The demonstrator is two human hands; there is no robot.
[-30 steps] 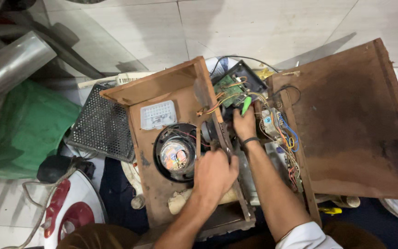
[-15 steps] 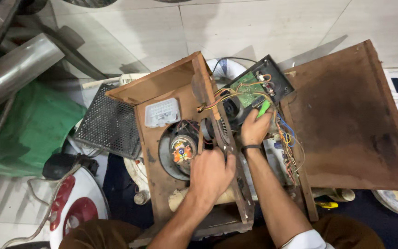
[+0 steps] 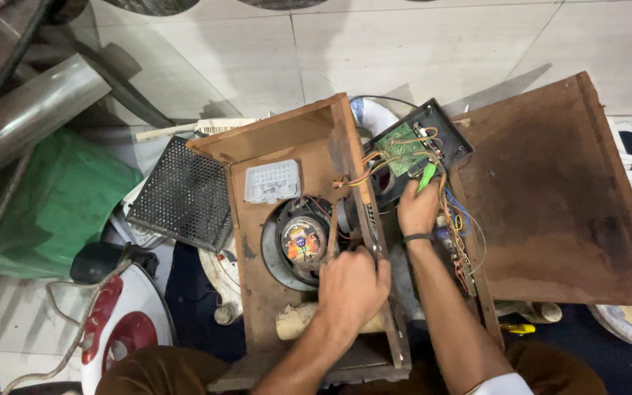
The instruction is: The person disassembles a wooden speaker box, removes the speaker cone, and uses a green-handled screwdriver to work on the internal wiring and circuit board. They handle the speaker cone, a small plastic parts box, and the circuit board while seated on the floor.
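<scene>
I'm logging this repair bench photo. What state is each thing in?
Wooden box: opened, lying flat, insides showing.
Speaker: mounted in the box, back exposed.
Circuit board: bare, wires attached.
Wooden panel: off, lying flat beside the box.
Mesh grille: detached, on the floor.
Left hand: gripping the box wall.
Right hand: holding a green tool.

Brown wooden cabinet (image 3: 257, 256), green circuit board (image 3: 402, 148), black perforated grille (image 3: 181, 194), green cloth (image 3: 53, 201), orange wires (image 3: 374, 161)

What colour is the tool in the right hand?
Bright green tool in the right hand, head view.
</scene>
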